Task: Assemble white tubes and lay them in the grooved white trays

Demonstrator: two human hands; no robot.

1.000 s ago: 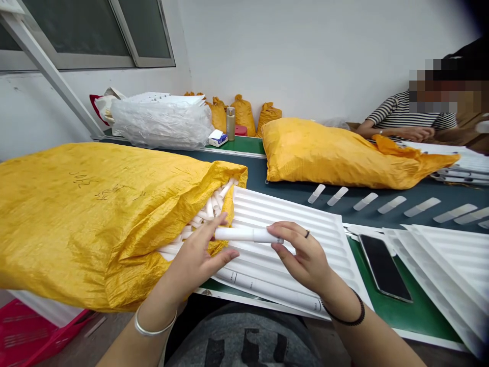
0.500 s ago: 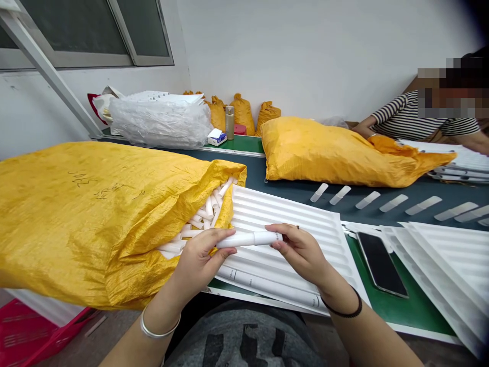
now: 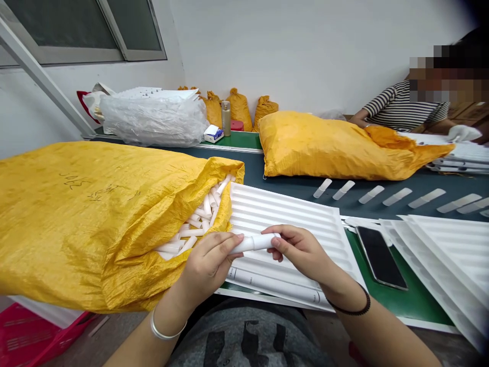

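Observation:
A white tube point(image 3: 254, 243) is held level between both hands above a white ribbed tray point(image 3: 290, 219). My left hand point(image 3: 206, 267) pinches its left end with closed fingers. My right hand point(image 3: 300, 251) grips its right end, fingers curled round it. Two white tubes point(image 3: 275, 285) lie end to end in the tray's nearest groove. Just left of my hands, a big yellow sack point(image 3: 87, 219) lies on its side, its mouth open and showing several more white tubes point(image 3: 198, 219).
A black phone point(image 3: 378, 256) lies on the green bench right of the tray, beside stacked white trays point(image 3: 451, 260). Several pale tubes point(image 3: 397, 196) sit in a row on the dark conveyor point(image 3: 260, 171). Behind them lie a second yellow sack point(image 3: 336, 148) and a person in a striped shirt point(image 3: 405, 107).
Both hands have drawn the tube nearer to me and lower over the tray, and have closed in along it so less of it shows. The person opposite has shifted.

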